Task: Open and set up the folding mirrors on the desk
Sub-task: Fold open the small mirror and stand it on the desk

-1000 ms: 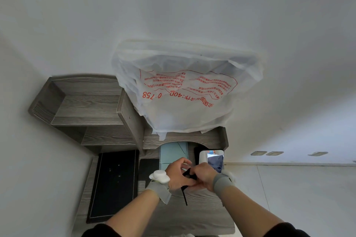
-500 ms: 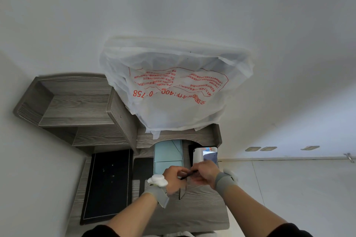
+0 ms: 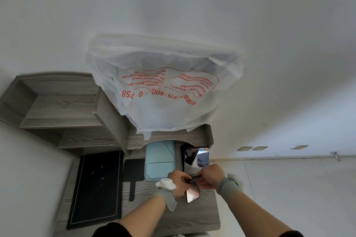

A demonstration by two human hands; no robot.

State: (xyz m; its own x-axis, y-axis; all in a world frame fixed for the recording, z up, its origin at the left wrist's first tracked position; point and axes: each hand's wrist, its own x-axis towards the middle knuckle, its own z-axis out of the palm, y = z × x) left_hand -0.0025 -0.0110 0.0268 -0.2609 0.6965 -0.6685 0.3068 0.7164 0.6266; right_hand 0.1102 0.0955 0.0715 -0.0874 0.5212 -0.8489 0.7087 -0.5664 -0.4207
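Note:
Both hands meet over the grey wooden desk (image 3: 204,215) on a small black-framed folding mirror (image 3: 192,195). Its lower leaf lies flat with the glass facing up. My left hand (image 3: 178,182) and my right hand (image 3: 210,177) pinch its upper black edge between them. Behind them an opened mirror (image 3: 196,159) stands upright and shows a reflection. A light blue folding mirror (image 3: 159,159) stands to its left.
A black handled mirror (image 3: 133,175) lies flat left of the blue one, and a large black mat (image 3: 96,188) lies further left. A white plastic bag (image 3: 163,90) with red print covers the hutch shelf (image 3: 169,136). White floor lies to the right.
The small black mirror has gone from a closed thin edge held between the hands to lying open on the desk, glass up. The view has shifted slightly.

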